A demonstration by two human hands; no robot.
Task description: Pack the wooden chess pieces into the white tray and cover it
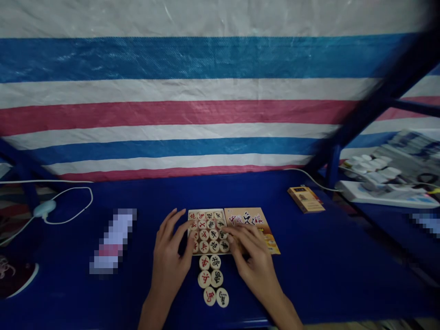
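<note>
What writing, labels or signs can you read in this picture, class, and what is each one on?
Box lid: large Chinese characters in red and black, too blurred to quote.
Chess pieces in the box, between the left hand and right hand: one red or black character each, too small to read.
Six loose pieces on the blue table: likewise unreadable.
Small yellow box: dark label, illegible.
Nothing can be quoted with certainty.

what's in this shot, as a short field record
surface: blue table
left hand: fingers spread, touching left edge of the tray
right hand: fingers on tray's right side, over the lid
tray: holds round chess pieces in rows
loose pieces: six in pairs, on the table between the hands
small box: far right
cable: far left
backdrop: striped tarp
</note>
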